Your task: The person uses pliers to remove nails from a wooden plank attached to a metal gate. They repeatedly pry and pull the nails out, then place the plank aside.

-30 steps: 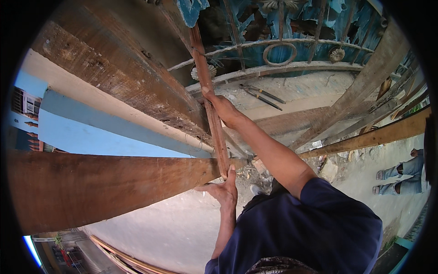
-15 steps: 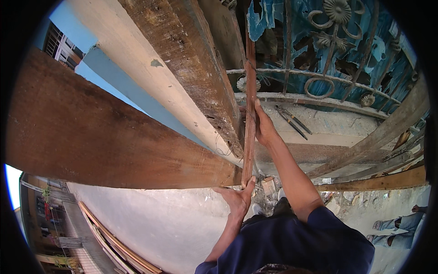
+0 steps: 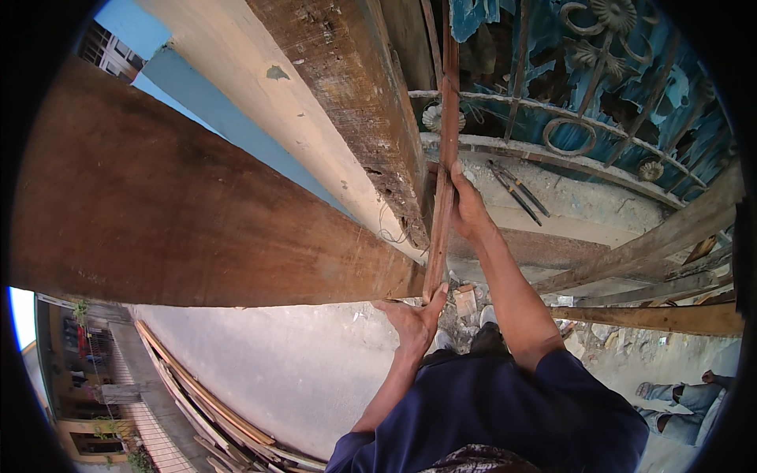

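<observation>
A long, narrow reddish-brown wooden strip (image 3: 449,118) runs upright in front of me, beside a thick weathered timber post (image 3: 355,87). My right hand (image 3: 468,206) is closed round the strip partway up, its fingers partly hidden behind the wood. At the strip's lower end, my left hand (image 3: 414,325) grips it, with the thumb pressed to its side. A wide brown board (image 3: 205,213) reaches from the left to close by that lower end. Thin loose wire (image 3: 392,227) hangs at the foot of the post. Pliers with dark and yellow handles (image 3: 517,192) lie on the ledge right of my right hand.
A metal window grille (image 3: 568,135) with torn blue sheeting stands beyond the ledge. Slanting timbers (image 3: 654,236) occupy the right. Rubble (image 3: 465,303) lies near my feet. Long planks (image 3: 205,410) lie at lower left. Another person's legs in jeans (image 3: 682,406) show at far right.
The view has shifted a little, so most things sit slightly further right. Both hands keep their hold on the wooden strip, whose lower part now leans more to the left.
</observation>
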A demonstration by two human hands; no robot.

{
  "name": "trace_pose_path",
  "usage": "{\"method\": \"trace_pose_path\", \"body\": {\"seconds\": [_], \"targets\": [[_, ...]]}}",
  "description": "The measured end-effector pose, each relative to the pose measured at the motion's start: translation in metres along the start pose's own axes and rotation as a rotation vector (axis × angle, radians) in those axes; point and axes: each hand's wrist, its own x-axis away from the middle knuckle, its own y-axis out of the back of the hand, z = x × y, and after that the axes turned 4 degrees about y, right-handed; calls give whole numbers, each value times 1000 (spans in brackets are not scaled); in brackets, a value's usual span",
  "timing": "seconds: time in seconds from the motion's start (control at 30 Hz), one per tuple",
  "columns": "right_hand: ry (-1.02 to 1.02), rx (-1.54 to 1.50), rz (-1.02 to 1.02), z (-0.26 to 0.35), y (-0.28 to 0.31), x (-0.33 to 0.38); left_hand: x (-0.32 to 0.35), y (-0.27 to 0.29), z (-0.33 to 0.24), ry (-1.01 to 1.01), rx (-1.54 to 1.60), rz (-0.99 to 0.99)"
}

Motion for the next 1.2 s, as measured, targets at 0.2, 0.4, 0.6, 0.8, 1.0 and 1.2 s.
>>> {"method": "trace_pose_path", "body": {"seconds": [0.2, 0.4, 0.6, 0.8, 1.0, 1.2], "targets": [[59, 192, 64, -4, 6, -4, 2, 3, -16, 93, 97, 38], [64, 273, 27, -8, -4, -3, 0, 9, 2, -85, 47, -7], [76, 169, 31, 0, -7, 5, -7, 16, -15, -218, 0, -47], [55, 183, 28, 0, -7, 5, -4, 17, -13, -172, -42, -64], [85, 184, 4, 0, -11, 5, -2, 11, -6, -145, -80, -90], [107, 260, 16, -1, -4, 5, -5, 13, -5, -178, -82, -77]]}}
